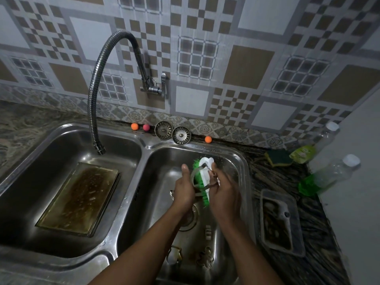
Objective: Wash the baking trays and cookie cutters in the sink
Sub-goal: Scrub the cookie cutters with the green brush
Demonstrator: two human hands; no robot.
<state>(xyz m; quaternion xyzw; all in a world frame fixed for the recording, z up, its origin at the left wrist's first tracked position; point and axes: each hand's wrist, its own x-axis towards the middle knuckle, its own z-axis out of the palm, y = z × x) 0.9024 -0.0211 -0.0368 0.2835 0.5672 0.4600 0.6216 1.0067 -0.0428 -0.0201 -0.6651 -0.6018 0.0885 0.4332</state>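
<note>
Thin metal, the cookie cutter (208, 186) is light, wet and probably slippery. The left hand (184, 188) grips its band over the right sink basin (244, 161), and the right hand (224, 190) clasps a green brush (205, 167) (hold flat sides, not edges).

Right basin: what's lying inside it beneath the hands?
A few loose cookie cutters lie in the right basin. Above, the left hand grips another cutter, the right hand a green brush. The left forearm hides most of the drain.
</note>
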